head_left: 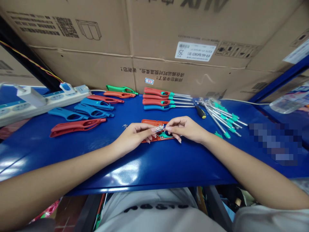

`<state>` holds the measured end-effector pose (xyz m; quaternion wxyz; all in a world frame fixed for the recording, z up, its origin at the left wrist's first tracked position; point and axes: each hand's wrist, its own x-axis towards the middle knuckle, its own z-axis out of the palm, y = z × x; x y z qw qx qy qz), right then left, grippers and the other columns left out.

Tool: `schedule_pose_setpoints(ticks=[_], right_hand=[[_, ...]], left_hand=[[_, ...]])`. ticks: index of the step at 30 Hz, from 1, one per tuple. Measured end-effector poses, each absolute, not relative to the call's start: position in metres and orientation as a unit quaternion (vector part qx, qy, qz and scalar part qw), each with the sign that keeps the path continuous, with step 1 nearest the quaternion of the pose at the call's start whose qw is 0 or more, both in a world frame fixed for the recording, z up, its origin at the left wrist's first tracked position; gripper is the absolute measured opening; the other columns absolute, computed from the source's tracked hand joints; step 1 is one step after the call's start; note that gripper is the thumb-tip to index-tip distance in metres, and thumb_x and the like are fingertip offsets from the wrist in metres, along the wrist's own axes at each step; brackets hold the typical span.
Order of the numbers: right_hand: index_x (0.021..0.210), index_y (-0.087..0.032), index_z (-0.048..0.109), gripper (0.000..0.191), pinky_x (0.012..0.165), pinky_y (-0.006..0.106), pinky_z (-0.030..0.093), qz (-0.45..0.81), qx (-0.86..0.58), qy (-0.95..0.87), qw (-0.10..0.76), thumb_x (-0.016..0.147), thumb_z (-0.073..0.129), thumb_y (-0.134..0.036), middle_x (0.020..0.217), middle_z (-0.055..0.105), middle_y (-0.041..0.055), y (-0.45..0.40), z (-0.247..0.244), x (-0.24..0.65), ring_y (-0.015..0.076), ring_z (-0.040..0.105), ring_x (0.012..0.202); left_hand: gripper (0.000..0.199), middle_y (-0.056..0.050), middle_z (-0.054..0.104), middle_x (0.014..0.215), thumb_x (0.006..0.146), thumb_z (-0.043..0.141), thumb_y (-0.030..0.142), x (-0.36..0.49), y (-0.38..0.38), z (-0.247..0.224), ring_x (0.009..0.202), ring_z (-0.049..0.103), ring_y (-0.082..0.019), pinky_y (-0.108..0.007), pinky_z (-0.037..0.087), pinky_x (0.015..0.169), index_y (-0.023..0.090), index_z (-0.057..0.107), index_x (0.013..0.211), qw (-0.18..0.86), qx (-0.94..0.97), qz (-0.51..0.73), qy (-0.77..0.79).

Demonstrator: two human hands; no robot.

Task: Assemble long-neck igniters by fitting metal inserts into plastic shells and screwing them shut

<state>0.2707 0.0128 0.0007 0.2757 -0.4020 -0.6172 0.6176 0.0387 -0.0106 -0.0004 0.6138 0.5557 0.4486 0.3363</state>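
Observation:
Between the thumb and fingers of my left hand point(138, 135) is a small clear lighter fuel tank point(158, 129). The fingertips of my right hand point(184, 128) pinch at the tank's right end; whatever fine part they hold is too small to make out. Just beneath both hands, an orange lighter housing point(151, 122) lies opened on the blue table. A green trigger piece point(166, 134) and a thin wire sit in its lower half. My fingers cover part of the housing.
Lighter shells point(77, 127) in several colours lie left. Behind my hands are lighters with metal tubes point(156, 102). A screwdriver point(200, 111) and a pile of metal tubes with green parts point(220, 117) lie right. Small screws point(125, 126) lie near my left hand. A power strip point(51, 101) and cardboard box point(154, 42) stand behind.

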Motion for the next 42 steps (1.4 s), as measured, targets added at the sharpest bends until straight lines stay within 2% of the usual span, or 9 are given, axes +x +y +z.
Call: schedule_pose_setpoints(ticks=[16,42], right_hand=[[0.085,-0.015,0.065,0.036,0.039,0.019,0.038,0.606,-0.404,-0.628,0.275,0.078,0.077,-0.049,0.049,0.056,-0.0083,0.0116,0.0021,0.2700,0.0050,0.046,0.037],[0.087,-0.016,0.067,0.037,0.039,0.020,0.040,0.576,-0.402,-0.659,0.268,0.079,0.076,-0.051,0.055,0.056,-0.0070,0.0101,-0.0012,0.2706,0.0056,0.047,0.041]], left_hand=[[0.034,-0.005,0.073,0.075,0.086,0.070,0.046,0.0357,-0.0093,-0.0018,0.066,0.063,-0.015,-0.025,0.051,0.062,0.017,0.079,0.100,0.562,0.627,0.306,0.445],[0.033,-0.004,0.073,0.072,0.085,0.069,0.047,0.0364,-0.0100,0.0011,0.062,0.061,-0.015,-0.024,0.050,0.059,0.016,0.079,0.093,0.528,0.667,0.286,0.441]])
